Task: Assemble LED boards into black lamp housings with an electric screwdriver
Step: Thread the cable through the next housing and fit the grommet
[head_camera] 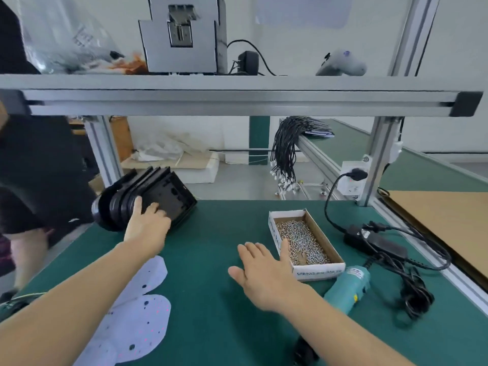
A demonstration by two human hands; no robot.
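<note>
A stack of black lamp housings (155, 191) lies on its side at the far left of the green table (211, 233). My left hand (148, 223) rests on the near end of the stack, fingers curled onto a housing. My right hand (264, 270) hovers flat and open over the table, its fingers just left of a cardboard box of screws (303, 239). The teal electric screwdriver (348, 286) lies to the right of my right wrist. White LED boards (142, 307) lie near my left forearm.
The screwdriver's black power adapter (369, 241) and tangled cable (414, 291) lie at the right. A socket (352, 178) is fixed on the frame post. An aluminium shelf beam (237, 101) crosses overhead. A bundle of black wires (287, 149) hangs behind. A person in black (39, 167) stands at left.
</note>
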